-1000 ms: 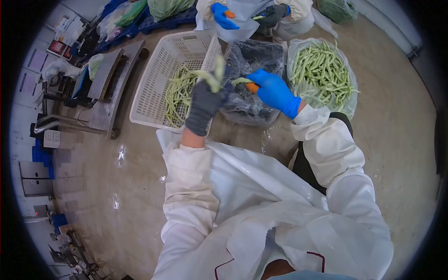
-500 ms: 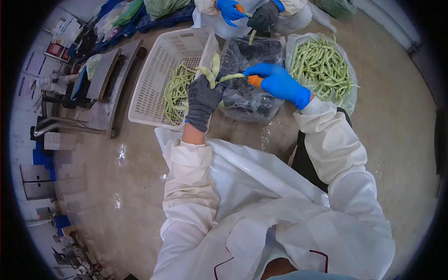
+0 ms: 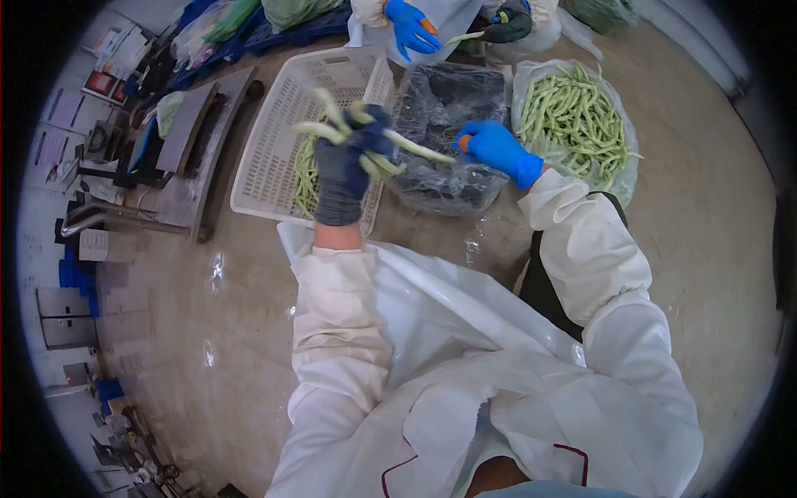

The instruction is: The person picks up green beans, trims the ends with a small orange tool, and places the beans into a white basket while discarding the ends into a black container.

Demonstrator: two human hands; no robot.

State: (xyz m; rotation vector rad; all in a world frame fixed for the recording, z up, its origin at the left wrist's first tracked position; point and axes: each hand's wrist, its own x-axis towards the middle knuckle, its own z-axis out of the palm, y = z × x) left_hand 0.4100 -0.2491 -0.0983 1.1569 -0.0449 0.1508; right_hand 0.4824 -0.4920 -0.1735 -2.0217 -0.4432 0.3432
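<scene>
My left hand (image 3: 349, 170), in a dark grey glove, is closed around several green beans (image 3: 328, 129) that stick out on both sides; it hangs over the right part of the white crate (image 3: 247, 178). One longer bean (image 3: 419, 148) points from it toward my other hand. My right hand (image 3: 502, 152), in a blue glove, has its fingers closed on a small orange-handled tool (image 3: 464, 144), whose blade I cannot make out. Both hands flank the black bin lined with clear plastic (image 3: 444, 187). More beans lie in the crate, partly hidden by my left hand.
A clear bag full of beans (image 3: 573, 120) stands at the right. Across the bin, a co-worker's blue-gloved hand (image 3: 413, 29) and dark-gloved hand (image 3: 508, 23) work with a bean. A metal cart (image 3: 195, 158) is at the left, near blue pallets (image 3: 286, 37).
My left hand has turned and moved slightly left, its beans blurred. My right hand has moved a little right and down, away from the bean. The co-worker's hands have moved apart.
</scene>
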